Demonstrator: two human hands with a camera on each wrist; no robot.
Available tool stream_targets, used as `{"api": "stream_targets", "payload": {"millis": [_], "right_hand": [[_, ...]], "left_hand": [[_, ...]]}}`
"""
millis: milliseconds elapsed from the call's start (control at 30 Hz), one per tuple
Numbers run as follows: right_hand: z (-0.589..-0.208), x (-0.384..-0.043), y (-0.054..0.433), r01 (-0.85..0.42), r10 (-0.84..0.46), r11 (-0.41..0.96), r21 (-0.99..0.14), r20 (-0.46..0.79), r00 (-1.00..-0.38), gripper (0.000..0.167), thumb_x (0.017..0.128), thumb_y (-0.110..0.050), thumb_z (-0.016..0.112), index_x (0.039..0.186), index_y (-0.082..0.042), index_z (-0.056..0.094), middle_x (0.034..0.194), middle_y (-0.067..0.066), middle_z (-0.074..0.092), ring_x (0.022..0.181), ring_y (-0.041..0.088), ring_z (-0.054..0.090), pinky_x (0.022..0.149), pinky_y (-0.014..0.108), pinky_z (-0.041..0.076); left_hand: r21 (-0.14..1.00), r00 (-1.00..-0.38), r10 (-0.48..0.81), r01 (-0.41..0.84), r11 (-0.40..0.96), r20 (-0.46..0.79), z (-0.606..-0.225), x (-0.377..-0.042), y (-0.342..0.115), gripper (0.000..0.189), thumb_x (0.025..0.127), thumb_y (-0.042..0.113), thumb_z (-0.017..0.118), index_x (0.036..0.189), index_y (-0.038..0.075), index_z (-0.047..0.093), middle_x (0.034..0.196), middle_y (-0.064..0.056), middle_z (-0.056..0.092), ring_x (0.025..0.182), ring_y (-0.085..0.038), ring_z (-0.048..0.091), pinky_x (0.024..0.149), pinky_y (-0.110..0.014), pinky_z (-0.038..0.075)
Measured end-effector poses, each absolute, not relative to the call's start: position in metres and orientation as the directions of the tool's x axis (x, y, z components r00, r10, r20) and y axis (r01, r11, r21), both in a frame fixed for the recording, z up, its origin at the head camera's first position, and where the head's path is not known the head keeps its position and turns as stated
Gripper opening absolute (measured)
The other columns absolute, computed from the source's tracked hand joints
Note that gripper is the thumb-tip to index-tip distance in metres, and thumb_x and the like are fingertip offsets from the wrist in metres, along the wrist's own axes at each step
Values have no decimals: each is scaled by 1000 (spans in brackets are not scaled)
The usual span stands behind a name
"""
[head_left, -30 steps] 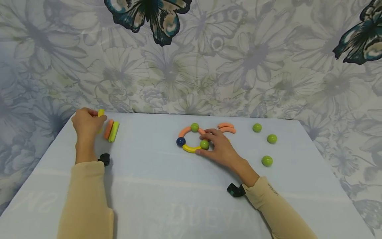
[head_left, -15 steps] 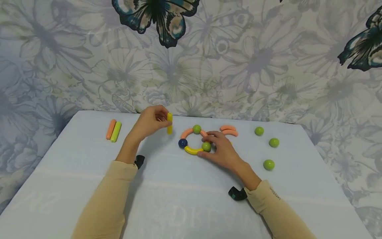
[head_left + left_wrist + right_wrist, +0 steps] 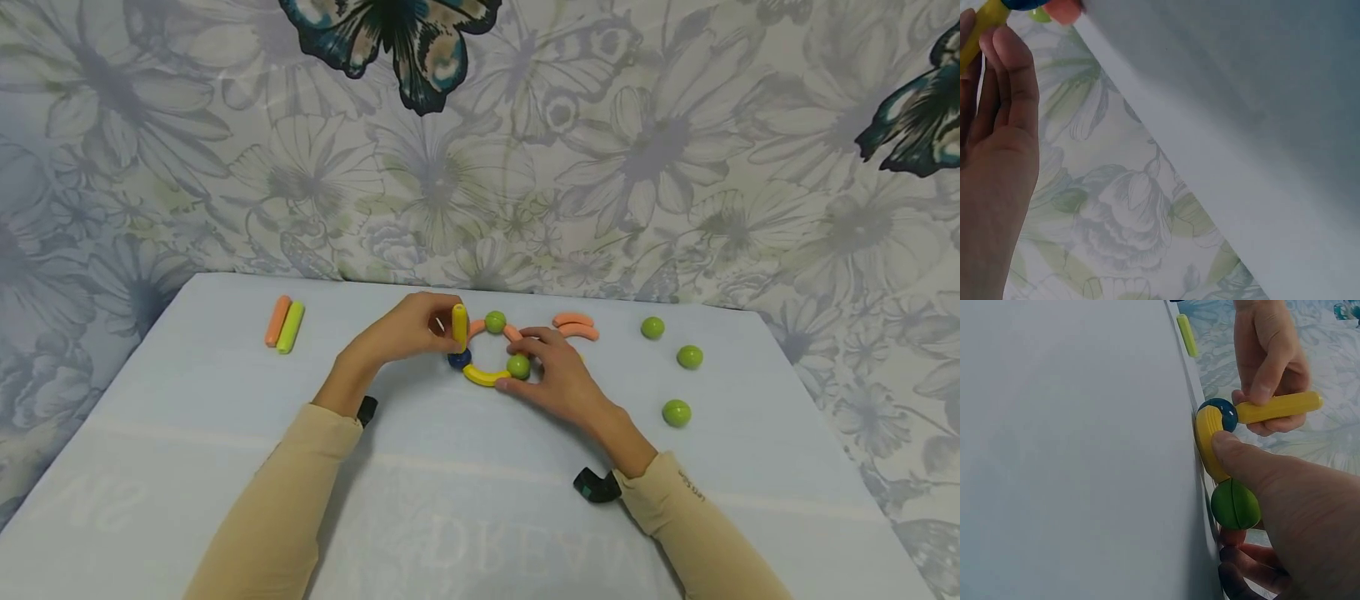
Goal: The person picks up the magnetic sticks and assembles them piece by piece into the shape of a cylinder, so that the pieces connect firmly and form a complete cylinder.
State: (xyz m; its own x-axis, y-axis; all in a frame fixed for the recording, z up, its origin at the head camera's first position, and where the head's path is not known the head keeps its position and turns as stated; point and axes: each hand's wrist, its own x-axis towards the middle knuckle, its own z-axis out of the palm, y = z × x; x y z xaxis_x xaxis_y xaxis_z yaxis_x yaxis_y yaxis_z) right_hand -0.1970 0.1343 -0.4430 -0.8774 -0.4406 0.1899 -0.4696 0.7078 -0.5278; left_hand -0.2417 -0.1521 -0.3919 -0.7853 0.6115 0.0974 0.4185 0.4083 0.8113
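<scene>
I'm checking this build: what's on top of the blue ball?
A yellow stick, apparently touching, held upright by the left hand; the spot beneath its end is covered.

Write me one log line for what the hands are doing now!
left hand: pinches yellow stick, upright, lower end at blue ball | right hand: grips ring near green ball
</scene>
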Motion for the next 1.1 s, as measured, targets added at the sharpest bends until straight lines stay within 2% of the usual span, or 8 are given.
{"api": "stream_targets", "payload": {"millis": [267,433,533,733,833,933,1100], "right_hand": [[-444,-197,134,-478,-440,696,-535,208,-874,51,84,-44,90,123,-14,75,141,13,60,128,30,60,108,52,50],[-445,-196,134,-469,-435,689,-552,202,-877,50,85,-42,90,123,-13,75,140,14,59,122,29,63,105,52,52],[-444,-195,134,-465,-433,691,-553,197,-879,50,85,-41,89,123,-12,74,140,14,58,114,26,66,102,50,53],[-438,-195,131,-455,-443,725,-517,156,-883,56,84,-46,89,128,-15,72,138,12,56,109,25,62,97,47,54],[-434,-193,130,-463,-464,753,-468,121,-878,61,84,-52,86,132,-19,70,134,9,53,111,25,59,96,47,54],[-431,-190,129,-485,-491,779,-398,94,-866,63,86,-57,82,136,-23,67,126,5,52,108,23,56,88,46,54],[-428,-184,127,-534,-553,778,-332,45,-832,64,88,-53,80,142,-23,63,120,2,53,108,19,50,86,40,51]], "left_hand": [[795,-784,620,384,470,13,-400,-240,-148,23,86,-2,83,104,9,73,93,-5,70,88,-22,65,86,-37,58],[756,-813,581,351,553,-48,-403,-238,-144,35,79,7,93,104,9,68,93,-11,65,79,-21,58,74,-34,51],[740,-827,560,348,575,-47,-406,-238,-141,41,77,14,96,101,11,63,92,-11,64,78,-21,57,72,-33,50],[736,-867,495,297,608,-59,-406,-241,-145,37,78,17,96,100,14,66,95,-7,68,88,-24,64,78,-36,53],[726,-879,469,271,632,-81,-405,-243,-149,35,82,15,93,107,12,69,100,-9,71,92,-25,67,79,-36,55],[736,-892,442,235,635,-97,-405,-245,-153,35,86,11,88,115,7,69,106,-12,71,94,-26,70,76,-34,57],[760,-910,390,152,632,-143,-407,-245,-156,37,92,8,81,126,3,67,114,-18,69,100,-30,70,76,-33,59]]}}
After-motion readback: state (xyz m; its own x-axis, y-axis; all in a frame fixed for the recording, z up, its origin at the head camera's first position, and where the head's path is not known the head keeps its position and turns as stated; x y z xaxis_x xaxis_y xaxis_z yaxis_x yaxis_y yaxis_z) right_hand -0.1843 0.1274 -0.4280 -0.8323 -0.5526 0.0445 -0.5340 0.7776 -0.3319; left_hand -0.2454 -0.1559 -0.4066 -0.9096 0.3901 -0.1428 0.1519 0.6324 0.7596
